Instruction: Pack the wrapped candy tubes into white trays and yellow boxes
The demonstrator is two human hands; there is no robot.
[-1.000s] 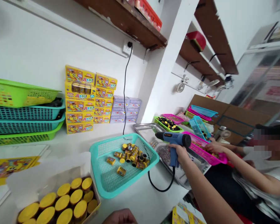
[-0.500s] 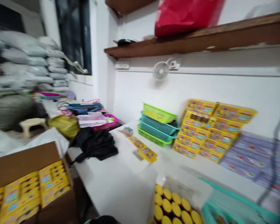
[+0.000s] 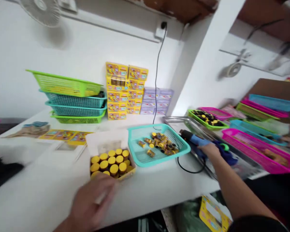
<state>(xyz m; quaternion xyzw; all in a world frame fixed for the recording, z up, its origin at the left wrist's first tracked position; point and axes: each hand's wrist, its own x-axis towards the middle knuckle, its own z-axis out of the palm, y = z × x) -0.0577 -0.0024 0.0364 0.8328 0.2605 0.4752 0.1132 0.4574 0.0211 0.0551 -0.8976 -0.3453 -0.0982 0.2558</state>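
Observation:
My left hand (image 3: 93,198), smeared by motion, is at the near edge of an open carton (image 3: 129,172) packed with small yellow-capped jars (image 3: 111,160). Its thumb stands apart from its fingers and nothing shows between them; whether it touches the carton I cannot tell. Over to the right, my right hand (image 3: 209,150) is closed around a blue heat gun (image 3: 195,139) with a dark nozzle. The nozzle points left toward a turquoise basket (image 3: 141,162), in which loose little jars (image 3: 163,141) lie in a heap.
Stacked baskets (image 3: 74,111), yellow boxes (image 3: 117,96) and purple boxes (image 3: 157,100) line the wall. A metal tray (image 3: 175,120) lies beneath the heat gun. At the right, a co-worker's hand (image 3: 276,158) is over a pink basket (image 3: 234,140). A black cable (image 3: 157,77) hangs down.
My view has swung to the right, bringing the turquoise basket and heat gun into sight. Both my hands are now plainly visible, the right one gripping the heat gun.

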